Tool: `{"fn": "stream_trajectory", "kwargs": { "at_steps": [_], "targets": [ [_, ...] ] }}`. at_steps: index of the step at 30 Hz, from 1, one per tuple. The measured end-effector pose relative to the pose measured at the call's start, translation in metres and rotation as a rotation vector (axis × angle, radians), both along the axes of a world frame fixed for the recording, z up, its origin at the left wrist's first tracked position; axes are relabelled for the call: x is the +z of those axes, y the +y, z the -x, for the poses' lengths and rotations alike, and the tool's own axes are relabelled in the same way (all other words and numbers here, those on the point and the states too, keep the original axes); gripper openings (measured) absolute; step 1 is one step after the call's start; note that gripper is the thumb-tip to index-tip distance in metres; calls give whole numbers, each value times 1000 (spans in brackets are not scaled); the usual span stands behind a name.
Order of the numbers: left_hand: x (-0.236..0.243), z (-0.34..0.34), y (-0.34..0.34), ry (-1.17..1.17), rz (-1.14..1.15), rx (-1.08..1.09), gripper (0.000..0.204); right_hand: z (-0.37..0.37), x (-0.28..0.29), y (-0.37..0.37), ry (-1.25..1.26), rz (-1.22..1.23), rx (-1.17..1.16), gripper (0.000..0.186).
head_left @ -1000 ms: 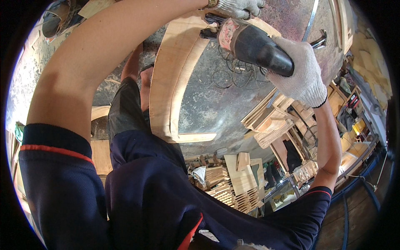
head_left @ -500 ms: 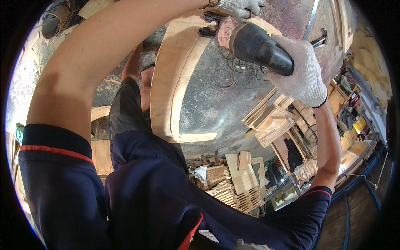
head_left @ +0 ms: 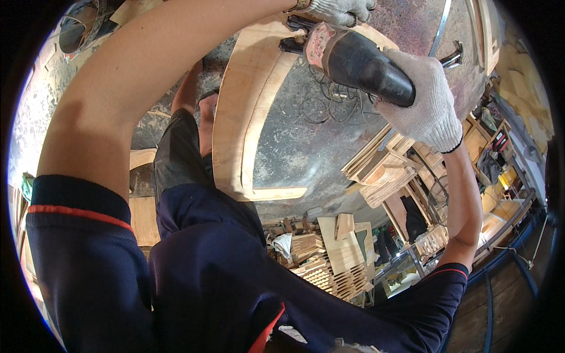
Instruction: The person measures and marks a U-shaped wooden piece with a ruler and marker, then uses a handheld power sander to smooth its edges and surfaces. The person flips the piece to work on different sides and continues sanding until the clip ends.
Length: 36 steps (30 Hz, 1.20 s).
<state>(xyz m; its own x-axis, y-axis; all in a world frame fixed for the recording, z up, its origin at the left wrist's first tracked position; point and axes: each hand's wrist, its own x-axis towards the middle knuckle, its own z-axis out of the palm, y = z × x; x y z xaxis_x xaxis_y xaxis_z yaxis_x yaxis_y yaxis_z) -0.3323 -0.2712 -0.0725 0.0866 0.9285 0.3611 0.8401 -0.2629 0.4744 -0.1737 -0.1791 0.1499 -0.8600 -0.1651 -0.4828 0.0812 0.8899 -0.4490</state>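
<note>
My right hand, in a white knit glove, is wrapped round the rear of a black jigsaw. The tool's forked dark base lies on a curved pale plywood board; its blade is hidden. A line runs along the board's curve, near its inner edge. Beyond the jigsaw, at the top edge, my left hand wears a similar glove with fingers curled. The picture cuts it off, and what those fingers grip cannot be made out.
A tangled dark cord lies on the grey, stained floor. Stacked wood pieces are to the right, with slatted offcuts nearer me. A clamp-like dark metal tool is at the upper right. A bare foot shows beside the board.
The jigsaw has shifted very slightly left in the picture. Both hands keep nearly the same place and hold.
</note>
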Motion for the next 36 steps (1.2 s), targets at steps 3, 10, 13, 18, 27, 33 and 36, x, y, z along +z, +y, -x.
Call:
{"fn": "stream_trajectory", "kwargs": {
  "at_steps": [3, 10, 13, 18, 27, 33, 36],
  "targets": [
    [1, 0, -1, 6, -8, 4, 15, 1, 0, -1, -13, -5, -17, 38],
    [9, 2, -3, 33, 39, -17, 14, 2, -1, -3, -27, -19, -35, 36],
    [5, 3, -1, -3, 59, -15, 13, 0, -1, -5, -37, -3, -74, 39],
    [-4, 1, 3, -86, -258, -3, 17, -9, 2, -12, 22, 34, -66, 44],
    [25, 2, -1, 229, 107, -117, 61, -141, 73, -78, 26, -52, -529, 49],
    [38, -14, 9, 366, 427, 39, 88, -242, 130, -151, -94, -135, -1215, 44],
    [58, 7, 22, 20, 599, 100, 94, -286, 146, -190, -61, -164, -1546, 41]
  ]
}}
